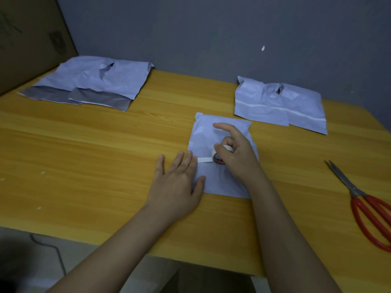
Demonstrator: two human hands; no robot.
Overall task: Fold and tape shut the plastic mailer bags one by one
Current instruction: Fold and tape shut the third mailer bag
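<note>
A folded white mailer bag (211,132) lies flat in the middle of the wooden table (95,144). My right hand (234,154) grips a small roll of white tape (219,157) on top of the bag, index finger raised. A short strip of tape (204,159) runs left from the roll across the bag. My left hand (177,185) lies flat, fingers spread, pressing the bag's left edge and the strip's end.
Two unfolded mailers with grey flaps (93,81) lie at the back left. Two taped mailers (279,104) lie at the back right. Red-handled scissors (364,201) rest near the right edge. A cardboard box (27,39) stands at far left against the grey wall.
</note>
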